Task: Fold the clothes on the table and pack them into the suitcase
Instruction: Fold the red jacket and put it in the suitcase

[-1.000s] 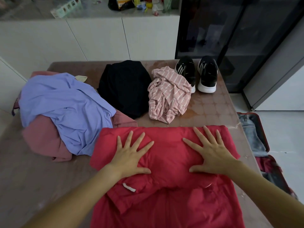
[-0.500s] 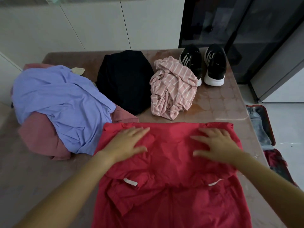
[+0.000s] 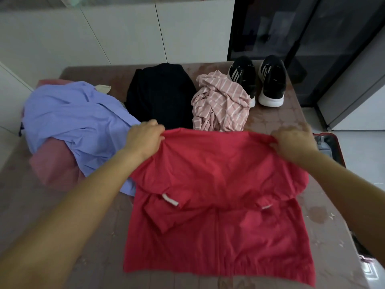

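Heaped clothes (image 3: 79,113) and shoes (image 3: 270,80) block the table's (image 3: 62,205) far side; near-left corner free.

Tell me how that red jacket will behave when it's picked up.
Probably floppy: the red thin-fabric jacket creases and bunches where the left hand and right hand grip its far edge. Likely light: mere pinches seem to hold that edge. Its smooth cloth may slide on the glossy table.

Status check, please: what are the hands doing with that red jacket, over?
Left hand, right hand: both gripping red jacket at far edge. Jacket on table, not yet packed. Lilac shirt crowding its left side.
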